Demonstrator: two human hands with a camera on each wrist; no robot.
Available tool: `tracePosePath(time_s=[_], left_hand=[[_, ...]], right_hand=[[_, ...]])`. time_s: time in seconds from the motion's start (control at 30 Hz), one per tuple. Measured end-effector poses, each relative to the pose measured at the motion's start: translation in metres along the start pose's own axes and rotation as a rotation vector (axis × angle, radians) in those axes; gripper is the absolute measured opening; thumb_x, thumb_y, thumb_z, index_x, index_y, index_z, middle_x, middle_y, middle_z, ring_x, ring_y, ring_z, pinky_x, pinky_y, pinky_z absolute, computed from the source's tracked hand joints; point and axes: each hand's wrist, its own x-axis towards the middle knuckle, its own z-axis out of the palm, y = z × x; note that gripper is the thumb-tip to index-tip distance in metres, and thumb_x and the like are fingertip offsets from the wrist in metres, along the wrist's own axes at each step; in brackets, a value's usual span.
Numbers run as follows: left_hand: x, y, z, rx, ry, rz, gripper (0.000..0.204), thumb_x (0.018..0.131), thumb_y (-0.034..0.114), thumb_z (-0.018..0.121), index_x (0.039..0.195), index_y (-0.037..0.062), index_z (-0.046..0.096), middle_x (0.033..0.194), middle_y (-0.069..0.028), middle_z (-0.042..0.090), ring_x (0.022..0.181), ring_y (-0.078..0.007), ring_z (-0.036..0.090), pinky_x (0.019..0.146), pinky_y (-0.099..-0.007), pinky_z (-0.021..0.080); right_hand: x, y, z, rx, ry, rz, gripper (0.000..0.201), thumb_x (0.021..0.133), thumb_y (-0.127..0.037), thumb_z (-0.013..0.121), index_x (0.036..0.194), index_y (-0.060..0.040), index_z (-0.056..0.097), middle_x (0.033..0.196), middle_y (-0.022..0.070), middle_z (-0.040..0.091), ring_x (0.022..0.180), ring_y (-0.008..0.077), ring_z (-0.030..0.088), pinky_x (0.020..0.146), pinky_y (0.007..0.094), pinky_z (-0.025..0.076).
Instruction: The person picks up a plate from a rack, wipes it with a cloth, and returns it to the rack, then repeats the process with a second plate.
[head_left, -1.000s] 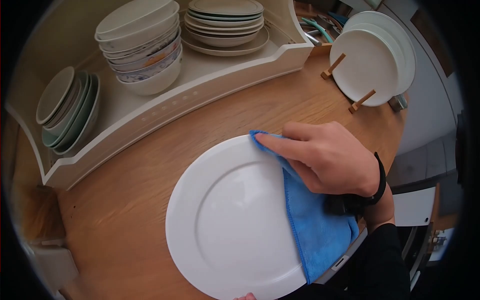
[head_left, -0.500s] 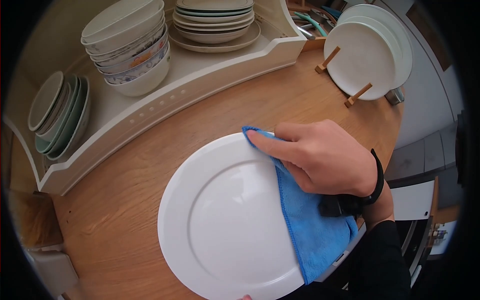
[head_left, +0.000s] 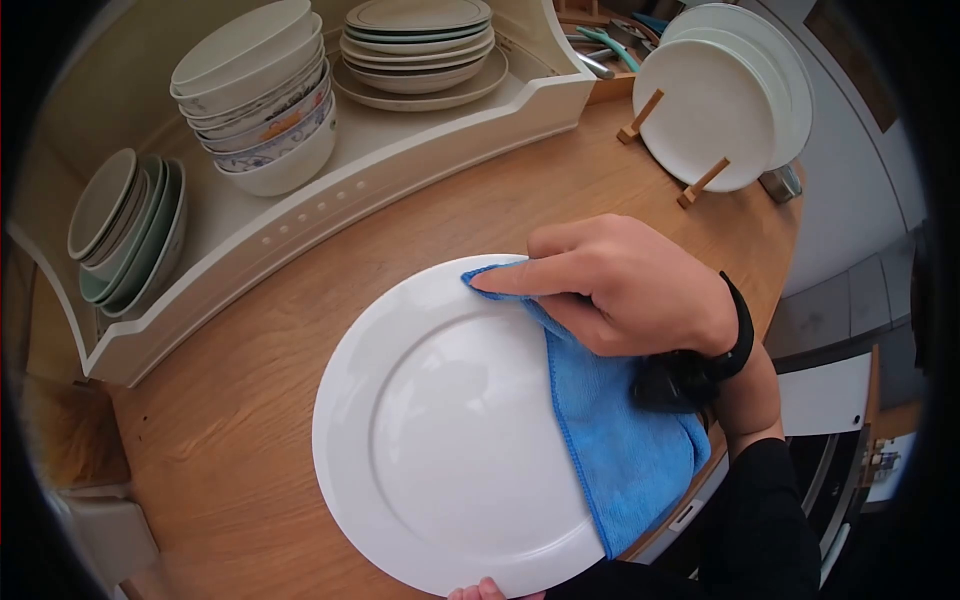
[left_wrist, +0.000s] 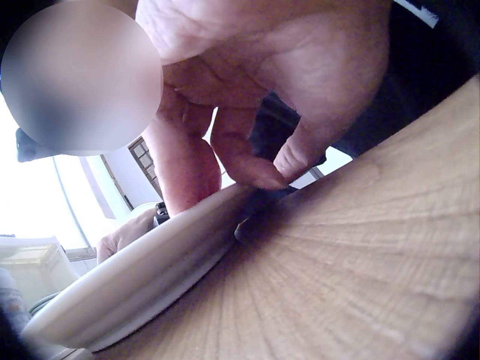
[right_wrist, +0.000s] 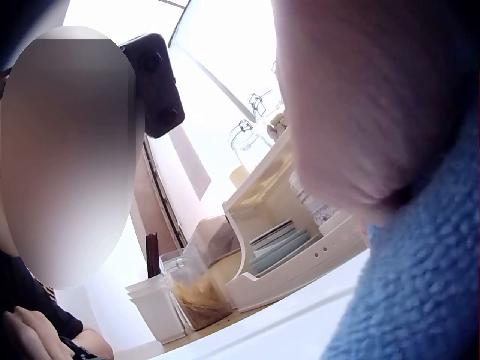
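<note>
A large white plate [head_left: 455, 440] lies on the wooden counter, its near edge tipped up a little in the left wrist view. A blue microfibre cloth [head_left: 615, 440] drapes over its right side. With the cloth's far corner under the index finger, my right hand [head_left: 620, 285] pinches the fabric at the plate's far rim. My left hand [left_wrist: 255, 67] grips the near rim, fingertips showing over the edge at the bottom of the head view. In the right wrist view the cloth [right_wrist: 427, 277] hides most of the right fingers.
Behind the plate, a cream shelf [head_left: 330, 215] holds stacked bowls [head_left: 270, 120], stacked plates [head_left: 420, 50] and tilted dishes [head_left: 125, 235]. White plates [head_left: 705, 115] stand in a wooden rack at the back right. Storage containers [right_wrist: 199, 292] stand beside the shelf.
My right hand has slid left along the far rim with the cloth's corner. More of the left fingertips show at the near rim.
</note>
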Motion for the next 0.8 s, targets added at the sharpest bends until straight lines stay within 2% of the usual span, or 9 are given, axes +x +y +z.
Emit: tracePosePath(time_s=[0.07,0.1,0.23,0.3,0.4,0.43,0.5,0.53,0.8], left_hand=[[0.001,-0.001,-0.001,0.010,0.015,0.015,0.037,0.098,0.019,0.062,0.075,-0.0092,0.071,0.072,-0.0159,0.069,0.064,-0.0248,0.070,0.063,-0.0313,0.064],[0.001,-0.002,-0.002,0.004,-0.003,0.022,0.038,0.098,0.020,0.062,0.075,-0.0092,0.071,0.072,-0.0156,0.069,0.064,-0.0247,0.070,0.064,-0.0311,0.064],[-0.001,-0.001,-0.002,0.020,-0.038,0.052,0.039,0.099,0.020,0.061,0.076,-0.0095,0.071,0.073,-0.0153,0.069,0.065,-0.0245,0.070,0.065,-0.0309,0.064],[-0.001,0.001,-0.004,0.019,-0.050,0.043,0.039,0.099,0.020,0.061,0.077,-0.0099,0.071,0.074,-0.0155,0.069,0.066,-0.0246,0.070,0.066,-0.0311,0.064],[0.000,0.001,-0.005,0.019,-0.072,0.030,0.039,0.099,0.020,0.060,0.078,-0.0105,0.071,0.075,-0.0161,0.070,0.068,-0.0251,0.071,0.067,-0.0315,0.064],[0.000,0.001,-0.006,0.015,-0.077,0.026,0.039,0.099,0.021,0.061,0.079,-0.0107,0.072,0.076,-0.0166,0.070,0.069,-0.0254,0.071,0.068,-0.0318,0.065],[-0.002,0.002,-0.006,0.013,-0.050,0.022,0.039,0.099,0.020,0.061,0.079,-0.0109,0.072,0.076,-0.0172,0.070,0.069,-0.0258,0.071,0.068,-0.0320,0.065],[-0.003,0.002,-0.006,0.014,-0.032,0.013,0.039,0.099,0.020,0.061,0.080,-0.0110,0.072,0.077,-0.0178,0.070,0.070,-0.0262,0.071,0.069,-0.0323,0.065],[-0.004,0.005,-0.007,0.003,-0.037,-0.003,0.035,0.098,0.018,0.063,0.081,-0.0109,0.072,0.079,-0.0188,0.071,0.071,-0.0275,0.071,0.070,-0.0326,0.065]], right_hand=[[-0.004,0.012,0.000,0.079,-0.010,-0.059,0.040,0.080,0.008,0.064,0.114,-0.0087,0.078,0.081,0.0128,0.069,0.070,0.0303,0.064,0.063,0.0364,0.050],[-0.006,0.017,-0.007,0.076,-0.010,-0.057,0.040,0.080,0.008,0.064,0.114,-0.0087,0.078,0.081,0.0128,0.069,0.070,0.0303,0.064,0.063,0.0364,0.050],[-0.011,0.030,-0.042,0.282,-0.393,0.170,0.034,0.083,0.006,0.062,0.107,-0.0072,0.081,0.085,0.0112,0.073,0.075,0.0219,0.066,0.069,0.0310,0.051],[-0.013,0.032,-0.057,0.301,-0.546,0.402,0.033,0.083,0.007,0.060,0.106,-0.0047,0.080,0.087,0.0086,0.075,0.075,0.0184,0.065,0.070,0.0301,0.051],[-0.010,0.048,-0.064,0.329,-0.676,0.430,0.033,0.083,0.006,0.059,0.108,-0.0027,0.080,0.093,0.0076,0.076,0.081,0.0157,0.066,0.075,0.0278,0.052],[-0.011,0.053,-0.060,0.329,-0.673,0.433,0.033,0.083,0.006,0.059,0.108,-0.0027,0.080,0.093,0.0076,0.076,0.081,0.0157,0.066,0.075,0.0278,0.052],[-0.010,0.056,-0.052,0.471,-0.475,0.225,0.033,0.085,0.005,0.059,0.111,-0.0023,0.079,0.101,0.0087,0.077,0.088,0.0165,0.068,0.083,0.0255,0.053],[-0.010,0.053,-0.055,0.462,-0.503,0.263,0.034,0.088,0.003,0.060,0.116,-0.0037,0.077,0.108,0.0104,0.077,0.097,0.0170,0.069,0.090,0.0242,0.052],[-0.028,0.037,-0.054,0.361,-0.487,0.280,0.035,0.094,-0.003,0.062,0.127,-0.0083,0.073,0.121,0.0133,0.075,0.107,0.0189,0.070,0.098,0.0255,0.051]])
